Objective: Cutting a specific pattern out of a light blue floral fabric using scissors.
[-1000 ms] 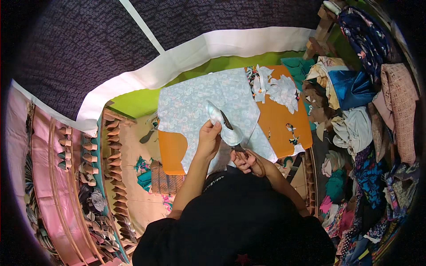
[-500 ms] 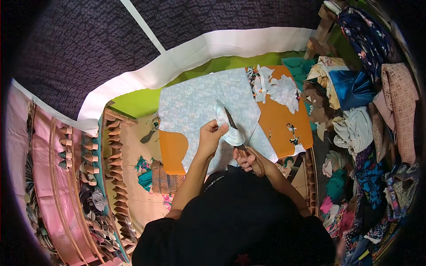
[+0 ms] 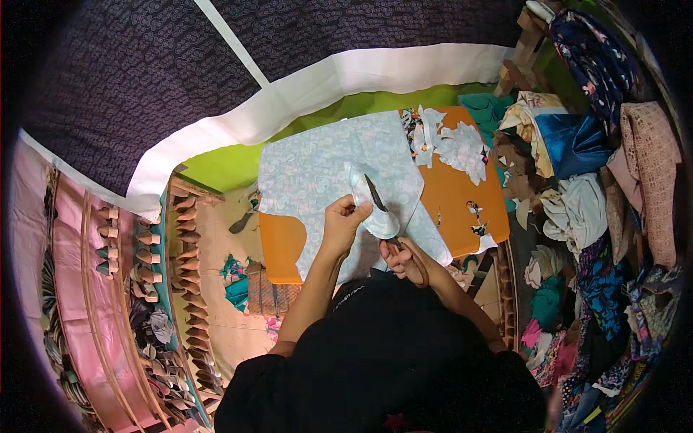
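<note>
Over an orange table (image 3: 462,189), pale blue patterned fabric (image 3: 325,169) lies spread, white fabric scraps (image 3: 462,148) beyond it. Left hand (image 3: 343,224) pinches up a curled fabric strip (image 3: 368,206); right hand (image 3: 404,260) grips scissors (image 3: 379,198), blades in the cloth.

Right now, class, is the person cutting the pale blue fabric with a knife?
No: the right hand works scissors through the pale blue fabric, while the left hand lifts the cut strip.

The pale blue patterned cloth (image 3: 325,169) looks soft and matt; the scissors (image 3: 377,196) have dark metal blades; the orange counter (image 3: 451,198) looks smooth.
</note>
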### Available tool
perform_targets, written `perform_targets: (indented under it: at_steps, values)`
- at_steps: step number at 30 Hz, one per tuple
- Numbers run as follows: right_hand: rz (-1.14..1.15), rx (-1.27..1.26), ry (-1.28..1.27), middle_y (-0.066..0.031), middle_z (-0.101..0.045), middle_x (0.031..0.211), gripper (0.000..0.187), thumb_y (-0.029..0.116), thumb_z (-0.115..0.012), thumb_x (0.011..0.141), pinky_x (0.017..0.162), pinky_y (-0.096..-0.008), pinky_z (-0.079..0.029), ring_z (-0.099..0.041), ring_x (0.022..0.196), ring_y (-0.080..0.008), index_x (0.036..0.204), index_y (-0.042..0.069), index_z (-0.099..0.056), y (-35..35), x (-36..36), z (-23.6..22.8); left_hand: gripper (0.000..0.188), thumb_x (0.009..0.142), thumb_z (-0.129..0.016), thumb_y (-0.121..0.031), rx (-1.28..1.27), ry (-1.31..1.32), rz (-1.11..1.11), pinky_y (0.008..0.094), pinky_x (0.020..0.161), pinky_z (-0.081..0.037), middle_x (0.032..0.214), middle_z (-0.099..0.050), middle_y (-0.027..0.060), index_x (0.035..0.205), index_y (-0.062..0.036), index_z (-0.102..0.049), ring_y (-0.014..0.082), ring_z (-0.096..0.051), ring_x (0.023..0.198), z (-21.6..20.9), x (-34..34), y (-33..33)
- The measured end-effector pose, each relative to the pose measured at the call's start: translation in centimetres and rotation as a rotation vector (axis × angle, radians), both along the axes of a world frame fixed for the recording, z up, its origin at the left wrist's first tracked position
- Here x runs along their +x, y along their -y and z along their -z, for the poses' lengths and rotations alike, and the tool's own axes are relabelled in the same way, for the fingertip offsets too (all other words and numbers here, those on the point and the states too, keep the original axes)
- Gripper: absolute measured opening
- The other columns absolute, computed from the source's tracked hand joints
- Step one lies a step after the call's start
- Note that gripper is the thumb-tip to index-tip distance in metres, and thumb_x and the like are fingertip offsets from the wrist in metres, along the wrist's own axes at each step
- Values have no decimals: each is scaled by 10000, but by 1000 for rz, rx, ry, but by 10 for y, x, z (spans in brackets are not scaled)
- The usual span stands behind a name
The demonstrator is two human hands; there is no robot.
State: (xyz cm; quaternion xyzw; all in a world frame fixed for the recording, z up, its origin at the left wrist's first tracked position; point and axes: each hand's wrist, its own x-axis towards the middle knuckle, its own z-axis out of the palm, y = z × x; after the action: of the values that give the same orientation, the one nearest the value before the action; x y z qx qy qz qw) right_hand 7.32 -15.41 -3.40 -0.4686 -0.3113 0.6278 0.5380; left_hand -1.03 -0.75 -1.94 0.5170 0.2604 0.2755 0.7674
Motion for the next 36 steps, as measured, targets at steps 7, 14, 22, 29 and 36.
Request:
perform_targets:
  at_steps: [7, 14, 22, 29, 36]
  values:
    - [34, -42, -17, 70, -304, 589, 679, 669, -595, 550, 398, -159, -207, -262, 466, -15, 822, 84, -383, -2, 2, 5, 147, 754, -620, -97, 12, -30, 15, 193, 612, -401, 746, -584, 21, 838, 19, -589, 55, -501, 649, 3, -1, 0]
    - [66, -98, 5, 30, -324, 593, 236, 178, -546, 630, 384, -184, -232, -290, 449, -49, 773, 54, -405, -3, 5, 15, 124, 753, -614, -87, 38, -91, 45, 188, 595, -394, 733, -577, 12, 821, 15, -595, 49, -489, 635, 2, -3, 0]
    - [58, 52, 381, -40, -468, 627, 722, 696, -329, 712, 516, -285, -390, -450, 564, -140, 744, -12, -467, -4, 6, 12, 113, 750, -618, -90, 41, -108, 76, 182, 587, -385, 716, -573, 8, 800, 10, -599, 44, -482, 629, 0, -3, -2]
    - [70, -94, 93, 41, -332, 584, 425, 419, -563, 656, 389, -181, -242, -303, 449, -45, 809, 52, -411, -6, 6, 15, 132, 745, -631, -98, 36, -106, 104, 189, 598, -390, 725, -576, 11, 810, 12, -599, 51, -487, 643, 3, -2, 0]
    - [121, 1, 95, 49, -325, 586, 495, 490, -555, 653, 387, -188, -220, -290, 454, -40, 815, 39, -433, -5, 6, 20, 122, 746, -625, -86, 28, -116, 129, 189, 593, -388, 728, -576, 7, 815, 11, -601, 49, -486, 647, 5, -3, -2]
